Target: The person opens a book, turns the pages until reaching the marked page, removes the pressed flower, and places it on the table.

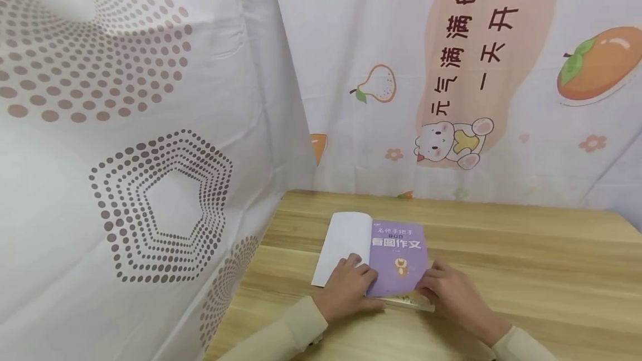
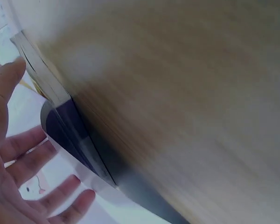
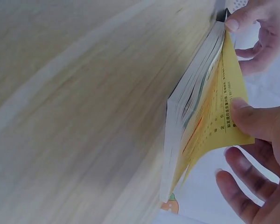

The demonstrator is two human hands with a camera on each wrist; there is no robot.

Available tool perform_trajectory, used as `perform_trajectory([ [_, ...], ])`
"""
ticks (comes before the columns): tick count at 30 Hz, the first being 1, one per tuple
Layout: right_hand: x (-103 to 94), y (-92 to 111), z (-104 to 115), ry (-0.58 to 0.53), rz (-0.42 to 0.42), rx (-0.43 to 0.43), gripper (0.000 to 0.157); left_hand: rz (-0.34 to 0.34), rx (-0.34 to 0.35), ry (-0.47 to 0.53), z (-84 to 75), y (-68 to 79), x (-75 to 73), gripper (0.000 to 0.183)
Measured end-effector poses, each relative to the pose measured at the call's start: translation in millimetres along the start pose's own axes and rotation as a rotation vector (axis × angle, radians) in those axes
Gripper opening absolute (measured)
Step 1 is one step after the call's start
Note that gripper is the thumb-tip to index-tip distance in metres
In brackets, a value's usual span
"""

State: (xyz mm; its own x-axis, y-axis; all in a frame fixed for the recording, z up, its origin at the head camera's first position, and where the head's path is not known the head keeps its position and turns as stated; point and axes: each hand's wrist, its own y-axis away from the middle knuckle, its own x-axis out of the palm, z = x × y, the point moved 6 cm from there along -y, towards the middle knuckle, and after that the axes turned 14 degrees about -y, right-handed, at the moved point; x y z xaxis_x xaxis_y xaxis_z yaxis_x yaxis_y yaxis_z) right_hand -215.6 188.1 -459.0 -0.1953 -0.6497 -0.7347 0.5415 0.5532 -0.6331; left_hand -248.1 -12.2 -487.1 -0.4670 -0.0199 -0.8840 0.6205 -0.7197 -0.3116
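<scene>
Book [image 1: 377,255]: open on the table [image 1: 531,272], white inside cover [image 1: 346,238] at left, purple title page [image 1: 401,258] at right.
Left hand [image 1: 348,288]: resting at the book's lower edge, near its middle, fingers spread.
Right hand [image 1: 453,292]: fingers pinching the purple title page's near right corner, lifted, yellow underside showing.
Backdrop: printed white cloth [image 1: 341,32] hanging behind the table.

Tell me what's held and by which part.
The right grip pinches the purple page of the book near the page's lower right corner; the left grip rests on the book.
</scene>
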Motion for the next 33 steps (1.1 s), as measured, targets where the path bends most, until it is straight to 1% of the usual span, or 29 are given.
perform_trajectory([
  [2, -0.8, -2, 1, -0.002, -0.015, 0.01, 0.028, 0.006, -0.014, -0.009, -1.2, -0.9, 0.7, 0.056],
  [5, -4.7, -5, 3, 0.005, -0.042, 0.023, 0.029, 0.0, -0.029, -0.019, -2.8, -3.7, 1.8, 0.053],
  [7, -7.7, -5, 4, 0.015, -0.065, 0.035, 0.029, -0.018, -0.028, -0.037, -3.7, -4.8, 1.9, 0.048],
  [9, -10.7, -5, 4, 0.027, -0.087, 0.068, 0.031, -0.055, -0.028, -0.049, -3.9, -5.4, 0.5, 0.041],
  [11, -13.6, -3, 2, 0.026, -0.108, 0.133, 0.042, -0.102, -0.026, -0.039, -3.3, -5.7, -2.3, 0.032],
  [13, -15.9, -1, -1, 0.027, -0.119, 0.214, 0.058, -0.139, -0.044, -0.013, -1.0, -5.9, -4.7, 0.027],
  [15, -16.6, 2, -5, 0.023, -0.111, 0.278, 0.067, -0.159, -0.085, 0.029, 3.5, -5.9, -6.8, 0.032],
  [16, -16.5, 3, -6, 0.029, -0.103, 0.291, 0.069, -0.161, -0.115, 0.054, 6.6, -6.0, -7.3, 0.039],
  [18, -14.0, 5, -6, 0.058, -0.068, 0.28, 0.066, -0.166, -0.187, 0.098, 14.3, -5.8, -9.1, 0.058],
  [19, -11.5, 5, -6, 0.073, -0.047, 0.265, 0.064, -0.175, -0.22, 0.109, 18.5, -5.5, -10.4, 0.064],
  [20, -8.6, 6, -7, 0.083, -0.012, 0.267, 0.062, -0.19, -0.244, 0.109, 22.4, -5.2, -13.0, 0.068],
  [21, -5.9, 6, -7, 0.092, 0.019, 0.264, 0.06, -0.212, -0.259, 0.101, 25.9, -4.7, -15.6, 0.072],
  [23, 0.5, 8, -7, 0.102, 0.087, 0.273, 0.057, -0.258, -0.277, 0.077, 31.8, -3.4, -20.1, 0.074],
  [26, 7.5, 11, -8, 0.093, 0.171, 0.286, 0.05, -0.292, -0.277, -0.005, 36.4, -1.3, -22.5, 0.064],
  [27, 8.5, 12, -7, 0.088, 0.179, 0.27, 0.045, -0.29, -0.273, -0.018, 37.2, -0.6, -21.8, 0.058],
  [30, 10.1, 15, -6, 0.061, 0.191, 0.227, 0.032, -0.237, -0.249, -0.053, 37.0, 0.4, -18.2, 0.042],
  [33, 9.1, 15, -6, 0.026, 0.184, 0.199, 0.024, -0.168, -0.21, -0.062, 34.5, 1.3, -15.3, 0.032],
])
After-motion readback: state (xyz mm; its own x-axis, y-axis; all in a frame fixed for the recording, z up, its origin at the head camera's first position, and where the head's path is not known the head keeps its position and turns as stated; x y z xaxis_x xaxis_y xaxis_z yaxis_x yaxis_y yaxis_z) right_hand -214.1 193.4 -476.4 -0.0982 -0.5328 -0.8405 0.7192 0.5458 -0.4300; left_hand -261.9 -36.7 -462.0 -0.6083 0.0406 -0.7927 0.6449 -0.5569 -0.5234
